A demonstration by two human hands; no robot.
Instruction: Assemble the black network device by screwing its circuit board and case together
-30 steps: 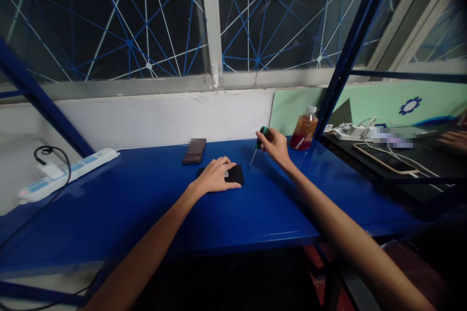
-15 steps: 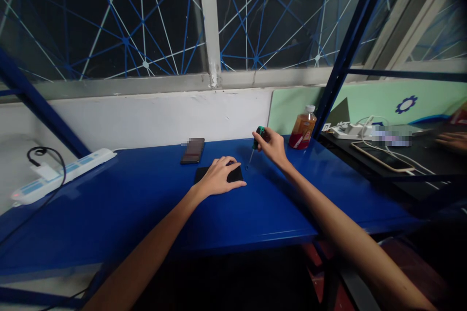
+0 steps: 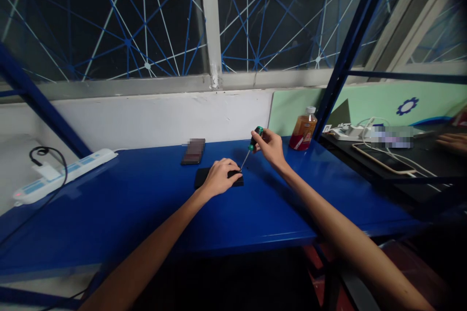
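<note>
Beyond the front edge of the blue, glossy worktop (image 3: 164, 214), about midway between its sides, lies a flat black rectangular box (image 3: 200, 178). The left hand (image 3: 220, 177) covers its middle, thumb and fingertips drawn together near its right end; whether they pinch anything cannot be told. Apart from it, the right hand (image 3: 272, 147) is closed round the handle of a green-and-black screwdriver with a thin metal shaft (image 3: 251, 146), its tip at the box's far right corner. A tiny dark piece (image 3: 247, 168) lies loose just beside that corner. The work looks under way and unfinished; how much is done is too small to read. Near the worktop's far edge lies a dark rectangular phone (image 3: 193, 152).
</note>
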